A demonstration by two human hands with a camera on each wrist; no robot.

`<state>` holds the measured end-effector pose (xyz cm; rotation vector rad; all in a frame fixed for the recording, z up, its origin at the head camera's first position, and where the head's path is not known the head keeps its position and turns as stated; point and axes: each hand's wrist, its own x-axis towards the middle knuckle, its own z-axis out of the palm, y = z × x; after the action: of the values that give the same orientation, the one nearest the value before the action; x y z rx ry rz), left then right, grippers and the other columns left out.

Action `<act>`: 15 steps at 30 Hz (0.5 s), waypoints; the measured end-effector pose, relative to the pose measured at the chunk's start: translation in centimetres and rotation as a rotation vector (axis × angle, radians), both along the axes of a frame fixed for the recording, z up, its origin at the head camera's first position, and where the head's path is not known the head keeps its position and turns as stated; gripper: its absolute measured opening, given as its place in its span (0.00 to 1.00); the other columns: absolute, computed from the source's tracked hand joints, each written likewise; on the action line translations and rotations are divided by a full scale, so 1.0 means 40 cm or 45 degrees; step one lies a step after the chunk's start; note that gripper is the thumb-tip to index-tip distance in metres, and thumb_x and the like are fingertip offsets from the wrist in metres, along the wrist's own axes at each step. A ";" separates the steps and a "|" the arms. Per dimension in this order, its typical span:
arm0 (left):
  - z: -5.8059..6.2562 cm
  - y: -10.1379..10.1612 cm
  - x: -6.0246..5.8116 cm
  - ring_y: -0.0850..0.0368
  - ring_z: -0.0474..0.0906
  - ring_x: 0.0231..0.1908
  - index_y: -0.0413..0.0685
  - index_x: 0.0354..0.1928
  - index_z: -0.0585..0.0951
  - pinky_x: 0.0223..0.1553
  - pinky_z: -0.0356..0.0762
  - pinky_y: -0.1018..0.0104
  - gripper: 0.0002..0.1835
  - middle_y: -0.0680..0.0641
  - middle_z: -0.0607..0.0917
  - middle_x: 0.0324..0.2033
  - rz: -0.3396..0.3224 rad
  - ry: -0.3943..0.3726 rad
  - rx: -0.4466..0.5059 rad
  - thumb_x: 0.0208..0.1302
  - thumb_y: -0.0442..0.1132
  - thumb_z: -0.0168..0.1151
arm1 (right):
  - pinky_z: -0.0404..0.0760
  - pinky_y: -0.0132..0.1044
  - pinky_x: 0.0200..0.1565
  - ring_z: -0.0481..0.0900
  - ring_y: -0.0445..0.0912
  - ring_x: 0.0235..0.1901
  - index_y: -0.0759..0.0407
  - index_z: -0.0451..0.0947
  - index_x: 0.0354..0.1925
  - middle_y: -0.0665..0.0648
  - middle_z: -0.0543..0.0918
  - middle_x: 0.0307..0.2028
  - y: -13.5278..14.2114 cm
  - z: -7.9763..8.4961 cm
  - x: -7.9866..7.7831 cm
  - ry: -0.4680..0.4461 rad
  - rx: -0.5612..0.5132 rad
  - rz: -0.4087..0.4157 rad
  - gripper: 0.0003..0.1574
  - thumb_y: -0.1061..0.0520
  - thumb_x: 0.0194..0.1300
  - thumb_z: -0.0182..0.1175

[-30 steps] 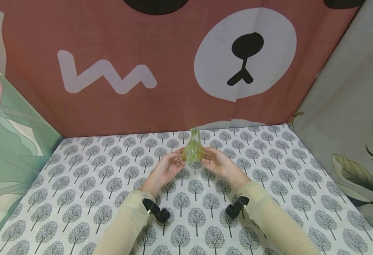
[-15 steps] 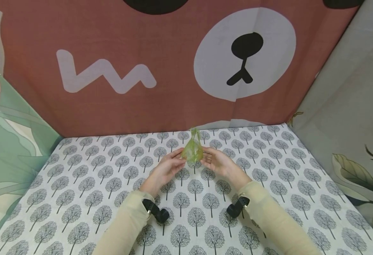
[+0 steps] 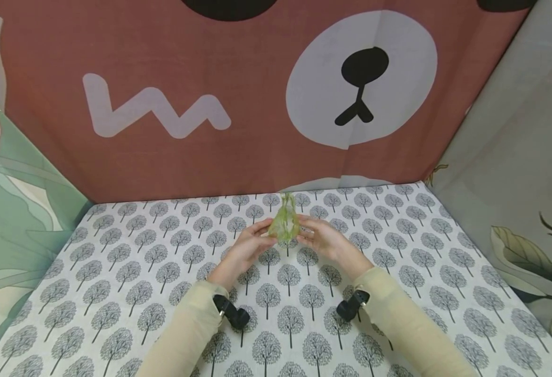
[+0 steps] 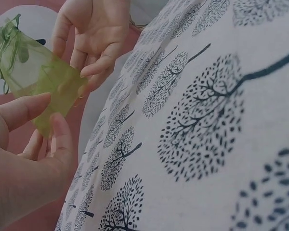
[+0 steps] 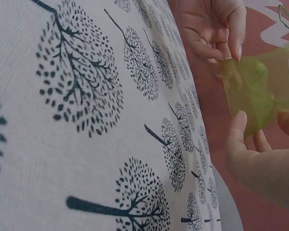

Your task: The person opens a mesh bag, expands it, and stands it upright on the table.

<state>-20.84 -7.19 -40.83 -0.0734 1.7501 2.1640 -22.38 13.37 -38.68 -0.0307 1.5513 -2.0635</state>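
A sheer yellow-green drawstring pouch [image 3: 284,224] is held up above the cloth, its gathered top and cords pointing away from me. My left hand [image 3: 249,245] pinches its lower left corner between thumb and fingers. On the other side my right hand [image 3: 325,240] holds the lower right corner with its fingertips. Through the thin mesh of the pouch [image 4: 62,89], fingers show faintly in the left wrist view. The drawstring [image 5: 282,17] hangs in a loose loop in the right wrist view. I cannot tell whether anything lies inside.
A white cloth with black tree prints [image 3: 290,319] covers the table. Behind it hangs a reddish-brown curtain [image 3: 252,162] with a bear face. Patterned drapes close off the left side [image 3: 26,220] and the right side [image 3: 516,173].
My left thumb has come in over the pouch's corner, and the fingers have closed on it. The pouch has turned slightly, and its gathered top sits a little lower. Both arms stay nearly still.
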 end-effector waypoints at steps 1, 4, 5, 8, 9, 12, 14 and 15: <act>0.000 0.000 0.000 0.57 0.74 0.49 0.40 0.69 0.61 0.54 0.77 0.72 0.37 0.40 0.67 0.66 0.001 -0.001 -0.006 0.56 0.21 0.56 | 0.79 0.24 0.51 0.76 0.40 0.46 0.67 0.50 0.71 0.45 0.77 0.45 0.000 -0.001 -0.001 0.007 0.007 0.002 0.32 0.61 0.72 0.43; 0.000 0.001 0.000 0.59 0.75 0.46 0.40 0.69 0.61 0.50 0.78 0.75 0.37 0.40 0.67 0.66 0.002 0.010 -0.023 0.55 0.21 0.56 | 0.78 0.25 0.54 0.77 0.38 0.45 0.67 0.48 0.72 0.53 0.77 0.52 0.002 -0.005 -0.005 0.061 0.050 0.038 0.34 0.64 0.71 0.43; 0.000 0.001 0.000 0.59 0.75 0.45 0.40 0.69 0.61 0.49 0.79 0.76 0.37 0.39 0.67 0.66 0.003 0.017 -0.032 0.55 0.20 0.56 | 0.77 0.26 0.56 0.78 0.37 0.45 0.66 0.48 0.72 0.56 0.75 0.57 0.002 -0.007 -0.006 0.082 0.066 0.050 0.34 0.66 0.71 0.43; 0.001 0.003 0.000 0.60 0.76 0.43 0.40 0.68 0.63 0.47 0.79 0.77 0.37 0.41 0.68 0.66 0.011 0.017 -0.051 0.55 0.21 0.57 | 0.73 0.34 0.64 0.78 0.36 0.45 0.67 0.47 0.72 0.64 0.62 0.69 0.003 -0.009 -0.006 0.164 0.122 0.082 0.38 0.69 0.67 0.45; 0.001 0.004 0.001 0.60 0.76 0.43 0.40 0.68 0.63 0.48 0.79 0.76 0.36 0.41 0.68 0.66 0.008 0.022 -0.063 0.55 0.21 0.58 | 0.70 0.37 0.67 0.78 0.37 0.46 0.67 0.47 0.72 0.65 0.57 0.71 0.003 -0.009 -0.005 0.192 0.145 0.092 0.39 0.69 0.66 0.46; 0.003 0.005 0.004 0.58 0.76 0.44 0.41 0.68 0.63 0.53 0.79 0.70 0.36 0.41 0.67 0.67 -0.003 0.049 -0.117 0.55 0.23 0.59 | 0.65 0.45 0.70 0.77 0.43 0.52 0.66 0.49 0.72 0.64 0.54 0.73 0.002 -0.011 0.000 0.264 0.236 0.102 0.41 0.69 0.64 0.50; 0.003 0.004 0.007 0.54 0.77 0.48 0.42 0.68 0.64 0.58 0.77 0.63 0.36 0.41 0.67 0.67 -0.016 0.076 -0.184 0.55 0.25 0.61 | 0.65 0.48 0.70 0.76 0.50 0.56 0.64 0.51 0.71 0.63 0.55 0.73 0.001 -0.012 0.002 0.299 0.299 0.100 0.41 0.67 0.63 0.53; 0.004 0.003 0.009 0.52 0.77 0.50 0.43 0.67 0.65 0.61 0.76 0.58 0.35 0.41 0.67 0.67 -0.022 0.095 -0.233 0.55 0.27 0.62 | 0.65 0.48 0.70 0.74 0.52 0.58 0.64 0.52 0.71 0.63 0.55 0.72 0.000 -0.013 0.003 0.318 0.328 0.097 0.41 0.67 0.63 0.54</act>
<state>-20.46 -7.06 -40.68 -0.0236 1.9794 2.0137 -22.25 13.35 -39.19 -0.2560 1.9252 -1.8413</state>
